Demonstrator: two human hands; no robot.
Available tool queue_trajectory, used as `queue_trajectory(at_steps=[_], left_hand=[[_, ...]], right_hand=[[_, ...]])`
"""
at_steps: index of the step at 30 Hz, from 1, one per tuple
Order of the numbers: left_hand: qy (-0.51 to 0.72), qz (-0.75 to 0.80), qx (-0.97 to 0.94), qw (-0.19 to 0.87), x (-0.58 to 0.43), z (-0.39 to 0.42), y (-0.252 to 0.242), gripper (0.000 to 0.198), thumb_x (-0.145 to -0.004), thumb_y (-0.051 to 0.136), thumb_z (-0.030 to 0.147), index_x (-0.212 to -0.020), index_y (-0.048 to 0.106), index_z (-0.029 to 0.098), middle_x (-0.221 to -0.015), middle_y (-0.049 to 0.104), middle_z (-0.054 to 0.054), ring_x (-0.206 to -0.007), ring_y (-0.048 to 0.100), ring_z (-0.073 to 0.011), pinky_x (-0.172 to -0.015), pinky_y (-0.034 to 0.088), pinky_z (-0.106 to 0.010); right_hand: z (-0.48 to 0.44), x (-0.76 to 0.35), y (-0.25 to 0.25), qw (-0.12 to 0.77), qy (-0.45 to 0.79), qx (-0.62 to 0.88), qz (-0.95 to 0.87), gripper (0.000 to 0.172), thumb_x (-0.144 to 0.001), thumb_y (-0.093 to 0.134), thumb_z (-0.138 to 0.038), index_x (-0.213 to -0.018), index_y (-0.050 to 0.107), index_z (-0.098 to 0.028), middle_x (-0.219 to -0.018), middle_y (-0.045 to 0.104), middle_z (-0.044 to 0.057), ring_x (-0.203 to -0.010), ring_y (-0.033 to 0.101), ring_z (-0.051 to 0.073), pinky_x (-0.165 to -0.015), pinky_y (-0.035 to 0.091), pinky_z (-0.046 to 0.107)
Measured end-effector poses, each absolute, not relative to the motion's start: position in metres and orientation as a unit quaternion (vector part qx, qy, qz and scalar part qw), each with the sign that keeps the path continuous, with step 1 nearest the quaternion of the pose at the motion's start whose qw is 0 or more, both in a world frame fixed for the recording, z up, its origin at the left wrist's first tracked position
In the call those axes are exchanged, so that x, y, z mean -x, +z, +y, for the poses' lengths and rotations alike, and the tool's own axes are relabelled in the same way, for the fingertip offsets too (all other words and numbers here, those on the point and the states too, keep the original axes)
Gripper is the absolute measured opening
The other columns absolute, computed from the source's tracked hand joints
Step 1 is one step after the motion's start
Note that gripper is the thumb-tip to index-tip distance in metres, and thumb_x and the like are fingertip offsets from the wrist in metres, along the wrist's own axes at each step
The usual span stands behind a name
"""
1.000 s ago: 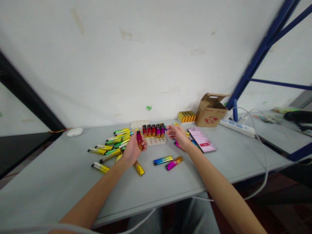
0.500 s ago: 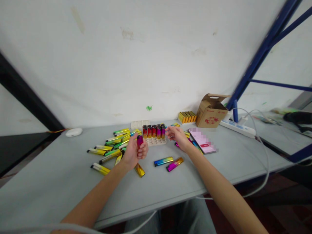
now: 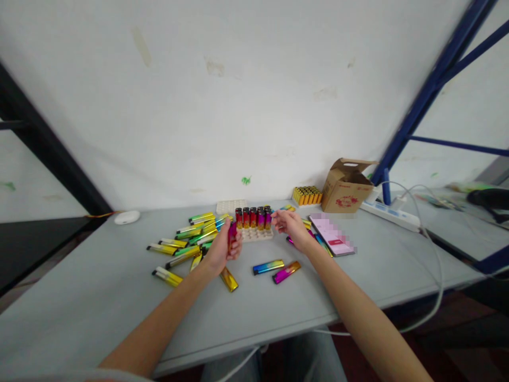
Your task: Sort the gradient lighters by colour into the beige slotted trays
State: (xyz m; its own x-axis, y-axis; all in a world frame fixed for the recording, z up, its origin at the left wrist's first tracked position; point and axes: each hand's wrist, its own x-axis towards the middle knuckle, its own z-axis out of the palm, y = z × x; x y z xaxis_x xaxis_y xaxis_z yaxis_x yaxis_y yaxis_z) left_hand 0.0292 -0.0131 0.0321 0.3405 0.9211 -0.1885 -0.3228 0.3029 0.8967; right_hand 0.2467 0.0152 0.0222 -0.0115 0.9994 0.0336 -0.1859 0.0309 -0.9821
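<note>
While left hand (image 3: 219, 255) clenches a lighter (image 3: 232, 235), base hidden, right hand (image 3: 292, 229) open

Magenta-red lighter (image 3: 232, 235); blue-yellow gradient lighter (image 3: 268, 267); magenta-gold gradient lighter (image 3: 286, 272); green-yellow lighters (image 3: 183, 251); cream tray (image 3: 257, 235).

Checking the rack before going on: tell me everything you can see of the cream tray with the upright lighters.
The cream tray is a low, moulded block, plastic by its look, lying flat on the grey table. Its rear part holds upright lighters in about two rows, red shading to magenta with dark tops, while its front strip of sockets looks unfilled. The right hand is close to its right end; whether it touches cannot be told.
</note>
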Motion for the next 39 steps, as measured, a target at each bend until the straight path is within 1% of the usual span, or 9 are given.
queue_trajectory(at_steps=[4, 6, 9, 11, 15, 18, 22, 25, 39], left_hand=[[0.448, 0.364, -0.408, 0.708, -0.0302, -0.0159, 0.0347, 0.061, -0.083, 0.044, 0.074, -0.066, 0.050, 0.016, -0.050, 0.042, 0.004, -0.040, 0.033, -0.0061, -0.036, 0.027, -0.015], [0.446, 0.354, -0.411, 0.712, -0.0300, -0.0167, 0.0350, 0.061, -0.081, 0.045, 0.074, -0.065, 0.049, 0.016, -0.050, 0.041, 0.004, -0.041, 0.035, -0.0066, -0.038, 0.030, -0.016], [0.438, 0.331, -0.405, 0.732, -0.0285, -0.0172, 0.0342, 0.060, -0.082, 0.045, 0.074, -0.062, 0.045, 0.017, -0.048, 0.033, 0.007, -0.041, 0.034, -0.0066, -0.040, 0.033, -0.016], [0.423, 0.321, -0.396, 0.749, -0.0269, -0.0167, 0.0331, 0.060, -0.083, 0.043, 0.074, -0.061, 0.042, 0.018, -0.047, 0.028, 0.008, -0.038, 0.029, -0.0057, -0.038, 0.030, -0.016], [0.400, 0.325, -0.396, 0.760, -0.0248, -0.0142, 0.0306, 0.062, -0.083, 0.040, 0.074, -0.056, 0.036, 0.019, -0.044, 0.020, 0.010, -0.035, 0.015, -0.0039, -0.033, 0.016, -0.014], [0.412, 0.352, -0.407, 0.736, -0.0245, -0.0119, 0.0290, 0.059, -0.085, 0.039, 0.069, -0.054, 0.033, 0.020, -0.042, 0.018, 0.010, -0.034, 0.012, -0.0041, -0.033, 0.012, -0.015], [0.437, 0.405, -0.414, 0.688, -0.0245, -0.0098, 0.0292, 0.053, -0.088, 0.034, 0.061, -0.053, 0.033, 0.020, -0.040, 0.021, 0.009, -0.032, 0.014, -0.0048, -0.033, 0.012, -0.016], [0.456, 0.410, -0.417, 0.671, -0.0253, -0.0097, 0.0301, 0.050, -0.088, 0.033, 0.056, -0.053, 0.034, 0.021, -0.040, 0.021, 0.009, -0.031, 0.015, -0.0051, -0.033, 0.012, -0.016], [0.451, 0.364, -0.415, 0.701, -0.0253, -0.0094, 0.0268, 0.048, -0.086, 0.036, 0.056, -0.055, 0.037, 0.020, -0.042, 0.026, 0.008, -0.033, 0.019, -0.0057, -0.034, 0.017, -0.016]], right_hand=[[0.0170, -0.2524, 0.0220, 0.562, 0.535, 0.446, -0.447, 0.031, -0.071, 0.066, -0.047, -0.079, 0.067, -0.017, -0.065, 0.065, 0.001, -0.053, 0.053, 0.010, -0.048, 0.036, 0.021], [0.0177, -0.2550, 0.0223, 0.567, 0.533, 0.446, -0.442, 0.030, -0.071, 0.066, -0.046, -0.078, 0.067, -0.017, -0.066, 0.065, 0.001, -0.053, 0.053, 0.010, -0.049, 0.036, 0.021], [0.0183, -0.2564, 0.0225, 0.571, 0.530, 0.445, -0.442, 0.028, -0.072, 0.064, -0.045, -0.078, 0.066, -0.018, -0.066, 0.064, 0.000, -0.053, 0.052, 0.010, -0.049, 0.036, 0.022], [0.0185, -0.2559, 0.0224, 0.566, 0.529, 0.450, -0.445, 0.029, -0.073, 0.064, -0.046, -0.078, 0.066, -0.018, -0.066, 0.064, 0.000, -0.052, 0.052, 0.010, -0.050, 0.036, 0.022], [0.0188, -0.2539, 0.0220, 0.557, 0.523, 0.458, -0.455, 0.031, -0.072, 0.063, -0.047, -0.078, 0.065, -0.017, -0.064, 0.063, 0.000, -0.051, 0.052, 0.010, -0.048, 0.035, 0.021], [0.0188, -0.2529, 0.0218, 0.553, 0.520, 0.454, -0.467, 0.030, -0.072, 0.062, -0.046, -0.079, 0.066, -0.017, -0.065, 0.063, 0.000, -0.052, 0.052, 0.009, -0.049, 0.036, 0.022], [0.0182, -0.2516, 0.0219, 0.554, 0.513, 0.461, -0.467, 0.029, -0.072, 0.062, -0.045, -0.078, 0.066, -0.017, -0.065, 0.063, 0.000, -0.051, 0.053, 0.009, -0.049, 0.036, 0.022], [0.0181, -0.2510, 0.0219, 0.555, 0.512, 0.459, -0.467, 0.030, -0.072, 0.063, -0.046, -0.078, 0.066, -0.017, -0.065, 0.064, 0.001, -0.051, 0.053, 0.010, -0.048, 0.036, 0.022], [0.0190, -0.2519, 0.0219, 0.546, 0.511, 0.462, -0.477, 0.029, -0.072, 0.063, -0.047, -0.077, 0.066, -0.018, -0.065, 0.064, 0.001, -0.052, 0.053, 0.010, -0.047, 0.035, 0.022]])
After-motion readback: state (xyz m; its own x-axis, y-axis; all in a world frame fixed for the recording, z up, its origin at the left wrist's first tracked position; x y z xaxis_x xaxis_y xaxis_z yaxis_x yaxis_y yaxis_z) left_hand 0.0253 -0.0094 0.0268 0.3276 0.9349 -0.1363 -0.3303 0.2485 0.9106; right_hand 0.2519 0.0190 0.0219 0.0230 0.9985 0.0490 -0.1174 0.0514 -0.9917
